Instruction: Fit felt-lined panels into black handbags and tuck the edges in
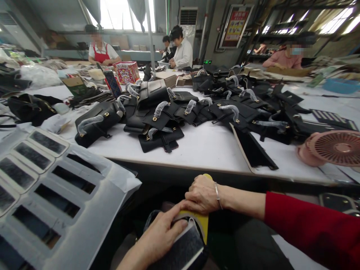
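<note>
— Yellow tool (203,221), see it? Down below the table edge, in the person's lap, pressed against a dark panel (184,249).

— I see it. Which hand has it?

— The right hand (201,195), the one with the bracelet and the red sleeve (312,228). It's clenched around the top of the yellow tool, knuckles up.

— And the left hand (164,230)?

— Flat, fingers spread across the upper edge of the dark panel, fingertips touching the tool just under the right hand. It presses rather than grips.

— What's on the table (208,150)?

— Black bags (157,112) heaped across the middle, their handles wrapped in clear film. A flat black piece (253,150) lies at the near edge. Far right, a pink fan (334,148) tipped on its back.

— And that pale thing on the left?

— A white sheet with rectangular cut-outs (56,195), dark strips showing through, hanging over the table's corner.

— Others working?

— Yes, at the far end: one person in a red apron (101,52), one in a white shirt (182,52), another in pink (282,58) off to the right. None of their hands come near these two.
</note>
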### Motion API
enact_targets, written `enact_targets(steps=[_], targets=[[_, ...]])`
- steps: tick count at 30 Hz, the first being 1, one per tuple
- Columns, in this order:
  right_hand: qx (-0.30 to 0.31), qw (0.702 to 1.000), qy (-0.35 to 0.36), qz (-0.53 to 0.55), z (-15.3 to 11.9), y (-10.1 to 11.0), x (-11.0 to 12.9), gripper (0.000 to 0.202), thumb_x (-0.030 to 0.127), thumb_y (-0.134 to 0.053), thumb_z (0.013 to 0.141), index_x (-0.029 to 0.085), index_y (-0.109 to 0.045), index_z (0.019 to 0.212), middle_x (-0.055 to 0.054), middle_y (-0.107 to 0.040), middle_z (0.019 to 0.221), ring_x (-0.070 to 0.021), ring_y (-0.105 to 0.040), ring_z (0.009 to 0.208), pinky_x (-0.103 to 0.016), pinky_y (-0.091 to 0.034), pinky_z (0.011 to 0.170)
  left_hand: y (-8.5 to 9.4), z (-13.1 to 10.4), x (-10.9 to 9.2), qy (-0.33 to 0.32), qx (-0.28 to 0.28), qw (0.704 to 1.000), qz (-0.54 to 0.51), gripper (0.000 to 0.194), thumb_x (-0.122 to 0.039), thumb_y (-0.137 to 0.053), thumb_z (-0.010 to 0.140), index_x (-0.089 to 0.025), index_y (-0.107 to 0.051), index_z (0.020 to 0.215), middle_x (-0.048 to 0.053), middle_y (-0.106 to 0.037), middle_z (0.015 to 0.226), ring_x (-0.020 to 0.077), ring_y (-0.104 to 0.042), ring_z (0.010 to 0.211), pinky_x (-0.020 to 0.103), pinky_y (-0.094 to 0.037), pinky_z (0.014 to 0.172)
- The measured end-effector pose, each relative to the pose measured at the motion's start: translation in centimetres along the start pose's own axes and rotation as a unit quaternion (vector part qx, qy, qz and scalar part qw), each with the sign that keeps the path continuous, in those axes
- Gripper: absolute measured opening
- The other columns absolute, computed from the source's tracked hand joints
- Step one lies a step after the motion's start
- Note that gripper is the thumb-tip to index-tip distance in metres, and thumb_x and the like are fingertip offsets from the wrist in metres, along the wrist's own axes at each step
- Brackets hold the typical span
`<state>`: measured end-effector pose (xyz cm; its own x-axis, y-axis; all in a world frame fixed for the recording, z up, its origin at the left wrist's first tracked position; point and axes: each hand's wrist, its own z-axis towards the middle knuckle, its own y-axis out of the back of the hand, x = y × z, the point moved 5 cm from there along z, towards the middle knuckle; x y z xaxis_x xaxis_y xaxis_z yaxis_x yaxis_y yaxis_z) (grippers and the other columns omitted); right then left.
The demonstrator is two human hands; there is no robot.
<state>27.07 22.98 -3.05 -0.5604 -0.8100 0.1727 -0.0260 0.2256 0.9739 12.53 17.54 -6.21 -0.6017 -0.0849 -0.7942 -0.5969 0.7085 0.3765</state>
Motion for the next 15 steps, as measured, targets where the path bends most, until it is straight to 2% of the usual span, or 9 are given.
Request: enact_targets(steps=[3, 8, 11, 15], targets=[[0.012, 1.0, 0.003, -0.008, -0.1, 0.4, 0.3, 0.054, 0.048, -0.033, 0.1, 0.017, -0.067, 0.071, -0.009, -0.073, 0.067, -0.0204, -0.069, 0.059, -0.028, -0.035, 0.055, 0.2, -0.1, -0.6, -0.018, 0.002, 1.0, 0.009, 0.043, -0.042, -0.049, 0.093, -0.041, -0.051, 0.137, -0.003, -0.069, 0.113, 0.0244, -0.059, 0.103, 0.034, -0.04, 0.095], [0.042, 0.999, -0.005, -0.019, -0.2, 0.5, 0.7, 0.053, 0.045, -0.031, 0.102, 0.017, -0.068, 0.076, -0.01, -0.074, 0.069, -0.024, -0.07, 0.062, -0.03, -0.039, 0.057, 0.3, -0.2, -1.5, -0.063, 0.006, 0.998, -0.013, 0.041, -0.035, -0.048, 0.095, -0.037, -0.054, 0.136, -0.005, -0.072, 0.107, 0.0196, -0.064, 0.094, 0.026, -0.042, 0.086], [0.059, 0.998, -0.019, -0.021, -0.3, 0.3, 1.0, 0.052, 0.044, -0.029, 0.102, 0.017, -0.068, 0.08, -0.01, -0.074, 0.071, -0.0251, -0.071, 0.064, -0.031, -0.042, 0.058, 0.3, -0.2, -1.6, -0.075, -0.001, 0.997, -0.013, 0.039, -0.032, -0.049, 0.095, -0.036, -0.056, 0.134, -0.006, -0.073, 0.104, 0.0185, -0.065, 0.094, 0.023, -0.042, 0.086], [0.082, 0.996, -0.041, -0.02, -0.5, 0.2, 1.4, 0.049, 0.043, -0.031, 0.102, 0.016, -0.068, 0.083, -0.011, -0.074, 0.072, -0.0261, -0.072, 0.066, -0.032, -0.045, 0.059, 0.3, -0.3, -1.7, -0.087, -0.003, 0.996, -0.022, 0.038, -0.031, -0.05, 0.096, -0.038, -0.057, 0.132, -0.009, -0.072, 0.11, 0.0163, -0.065, 0.101, 0.02, -0.041, 0.088]])
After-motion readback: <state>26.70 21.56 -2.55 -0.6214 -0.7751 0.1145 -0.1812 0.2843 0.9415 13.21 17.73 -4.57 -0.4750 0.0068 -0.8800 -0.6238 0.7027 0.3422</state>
